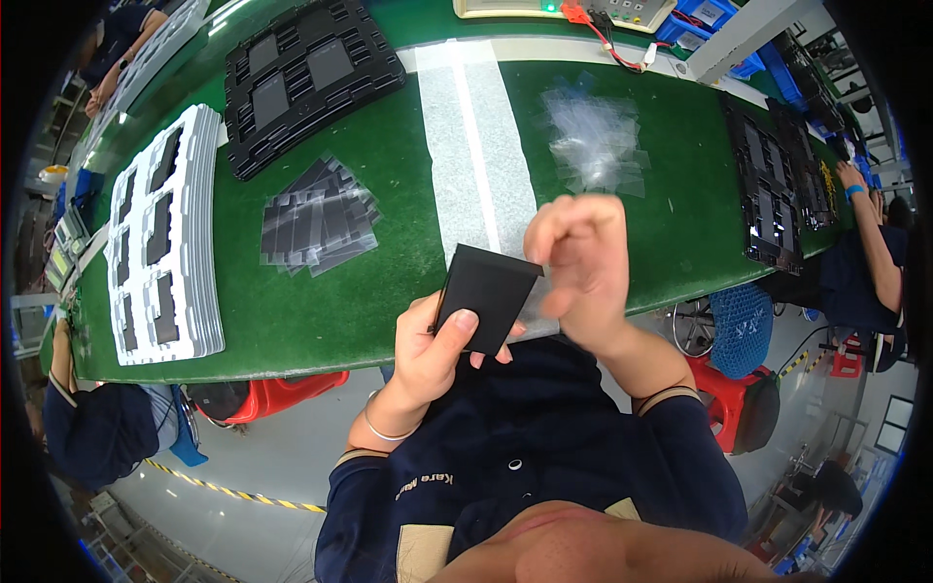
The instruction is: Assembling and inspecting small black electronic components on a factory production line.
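My left hand (434, 342) holds a flat black rectangular block (486, 299) near the table's front edge, thumb across its face and fingers behind it. A thin dark edge sticks out along the block's top right side. Close to that corner is my right hand (583, 262), its fingers curled and smeared by motion. Whether it pinches anything does not show. Left of the block lies a fanned pile of dark-looking clear film sheets (321, 216). Beyond my right hand is a loose heap of clear film pieces (595, 136).
A pale paper strip (476, 146) runs across the green table (389, 107). White stacked trays (209, 243) stand at left, a black tray (311, 73) at far left, more black trays (763, 185) at right. A device with red clips (573, 10) sits at the back. Co-workers sit at both sides.
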